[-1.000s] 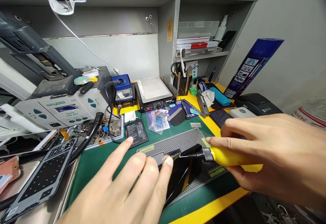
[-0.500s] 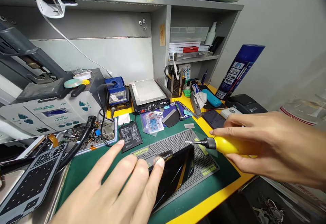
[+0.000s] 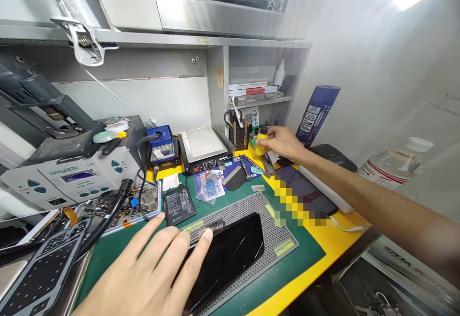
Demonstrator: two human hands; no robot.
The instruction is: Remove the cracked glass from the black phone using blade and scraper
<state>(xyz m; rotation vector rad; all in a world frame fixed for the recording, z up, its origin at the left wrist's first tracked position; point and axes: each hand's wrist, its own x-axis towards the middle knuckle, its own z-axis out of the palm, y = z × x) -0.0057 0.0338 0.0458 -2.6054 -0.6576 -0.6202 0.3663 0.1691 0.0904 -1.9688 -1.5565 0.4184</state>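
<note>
In the lower middle a black smartphone [image 3: 230, 249] rests on the grey perforated mat [image 3: 247, 210], its glossy screen facing me. My left hand [image 3: 151, 268] grips its far left edge, fingertips along the rim; the thumb is out of sight. A small dark strip [image 3: 212, 226] lies by those fingertips. My right hand [image 3: 282, 141] reaches far across the bench, fingers closed round a thick yellow tool [image 3: 261, 142] with a black end. It is held upright in front of the tool holder [image 3: 240, 134]. A loose phone battery [image 3: 179, 204] lies beyond my left fingers.
Behind the mat stand a hot plate [image 3: 204, 144] and a blue soldering stand [image 3: 158, 146]. A grey rework station [image 3: 77, 174] fills the left. Under my right forearm lies another phone [image 3: 305, 189]. A blue spray can [image 3: 316, 114] and clear bottle [image 3: 391, 162] stand at right.
My right hand has moved away from the phone toward the back of the bench, with the yellow tool turned upright. The smartphone has tipped flatter under my left hand. My view has lifted.
</note>
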